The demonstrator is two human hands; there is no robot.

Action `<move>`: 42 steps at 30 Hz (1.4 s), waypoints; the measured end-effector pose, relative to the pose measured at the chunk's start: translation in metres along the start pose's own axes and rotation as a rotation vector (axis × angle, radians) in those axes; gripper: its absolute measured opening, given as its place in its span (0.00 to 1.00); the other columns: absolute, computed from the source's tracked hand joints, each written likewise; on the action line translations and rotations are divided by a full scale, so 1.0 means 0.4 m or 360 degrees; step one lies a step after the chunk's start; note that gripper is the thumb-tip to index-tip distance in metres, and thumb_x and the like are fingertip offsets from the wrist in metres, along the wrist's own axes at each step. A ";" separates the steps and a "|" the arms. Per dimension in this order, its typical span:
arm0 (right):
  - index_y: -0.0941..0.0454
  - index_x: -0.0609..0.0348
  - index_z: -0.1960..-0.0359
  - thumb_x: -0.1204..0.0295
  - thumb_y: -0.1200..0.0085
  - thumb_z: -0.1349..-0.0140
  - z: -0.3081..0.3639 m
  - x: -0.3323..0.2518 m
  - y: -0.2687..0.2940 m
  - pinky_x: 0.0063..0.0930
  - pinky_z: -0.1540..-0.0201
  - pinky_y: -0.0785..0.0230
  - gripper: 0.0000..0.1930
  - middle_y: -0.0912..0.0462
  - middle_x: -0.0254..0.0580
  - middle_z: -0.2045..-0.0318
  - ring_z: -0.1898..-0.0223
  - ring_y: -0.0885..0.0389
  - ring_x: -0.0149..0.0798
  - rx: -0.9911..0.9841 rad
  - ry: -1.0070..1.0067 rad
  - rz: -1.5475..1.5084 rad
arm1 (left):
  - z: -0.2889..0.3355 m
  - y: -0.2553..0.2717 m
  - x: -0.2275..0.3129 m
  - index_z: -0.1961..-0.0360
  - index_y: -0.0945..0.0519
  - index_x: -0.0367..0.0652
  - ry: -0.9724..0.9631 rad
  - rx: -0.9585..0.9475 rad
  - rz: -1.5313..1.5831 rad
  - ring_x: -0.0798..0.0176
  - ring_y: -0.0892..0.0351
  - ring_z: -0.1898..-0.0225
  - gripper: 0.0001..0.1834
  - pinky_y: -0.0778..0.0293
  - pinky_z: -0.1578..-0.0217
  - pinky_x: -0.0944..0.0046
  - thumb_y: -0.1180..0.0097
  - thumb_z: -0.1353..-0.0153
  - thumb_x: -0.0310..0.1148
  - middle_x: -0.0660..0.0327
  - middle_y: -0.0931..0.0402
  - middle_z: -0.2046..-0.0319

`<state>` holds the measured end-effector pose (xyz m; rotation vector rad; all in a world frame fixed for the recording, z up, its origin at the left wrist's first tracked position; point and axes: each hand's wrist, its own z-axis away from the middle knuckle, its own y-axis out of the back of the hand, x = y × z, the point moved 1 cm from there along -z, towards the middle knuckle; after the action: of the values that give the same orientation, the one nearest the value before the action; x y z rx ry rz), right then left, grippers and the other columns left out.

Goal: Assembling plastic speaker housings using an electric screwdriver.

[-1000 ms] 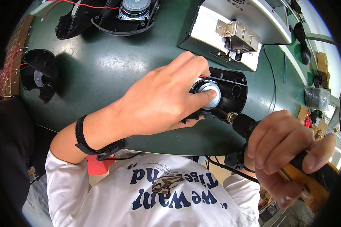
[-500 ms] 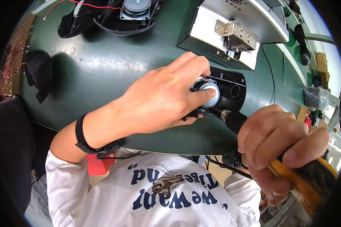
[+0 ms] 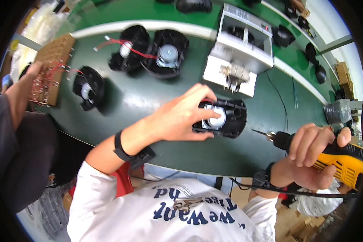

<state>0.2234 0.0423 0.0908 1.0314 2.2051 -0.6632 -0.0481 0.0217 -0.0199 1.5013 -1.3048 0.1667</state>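
My left hand (image 3: 171, 119) grips a black plastic speaker housing (image 3: 237, 122) on the green table, its fingers and thumb spanning the left end. A round silver speaker (image 3: 218, 120) sits in the housing, and one fingertip lies on it. My right hand (image 3: 308, 155) is wrapped round a yellow and black power screwdriver (image 3: 342, 171). The driver's bit points left toward the housing, apart from it, over the table. A bit of red wire shows beside my left fingers.
Beyond the housing stands a silver metal machine (image 3: 244, 52) with a bracket. Farther left lie black housings, one with a speaker (image 3: 167, 55) and red wires. A lone black shell (image 3: 89, 88) is near a cardboard box (image 3: 56, 52) of red wires, where a co-worker's arm (image 3: 22, 90) reaches.
The power screwdriver has drawn back right from the housing's near edge, so its bit now shows. My left hand stays on the housing. The whole view has shifted and takes in more table.
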 end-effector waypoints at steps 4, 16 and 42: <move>0.39 0.64 0.37 0.66 0.41 0.30 0.034 -0.022 0.056 0.26 0.78 0.33 0.27 0.28 0.36 0.76 0.81 0.31 0.30 0.0354 0.0008 0.0184 | -0.018 0.100 0.078 0.54 0.13 0.44 -0.0029 0.0152 -0.0069 0.49 0.24 0.46 0.24 0.20 0.48 0.56 0.20 0.55 0.33 0.52 0.27 0.47; 0.29 0.63 0.45 0.77 0.42 0.35 0.100 0.091 0.040 0.20 0.76 0.33 0.18 0.26 0.32 0.74 0.79 0.28 0.25 0.0480 -0.0288 0.0396 | -0.290 0.492 -0.187 0.61 0.09 0.43 0.0951 0.0470 -0.1193 0.51 0.17 0.49 0.28 0.21 0.45 0.56 0.19 0.59 0.52 0.51 0.16 0.57; 0.30 0.63 0.44 0.75 0.42 0.31 0.110 0.116 0.029 0.19 0.75 0.36 0.17 0.29 0.29 0.74 0.79 0.32 0.23 0.0518 -0.0323 0.0390 | 0.064 0.622 0.041 0.36 0.23 0.37 0.0761 0.0821 -0.1227 0.44 0.22 0.37 0.38 0.28 0.36 0.52 0.31 0.37 0.54 0.42 0.21 0.40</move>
<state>0.2226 0.0430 0.0258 1.3075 1.7965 -0.9865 -0.2465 0.0397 0.1323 2.1310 -0.2514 0.3459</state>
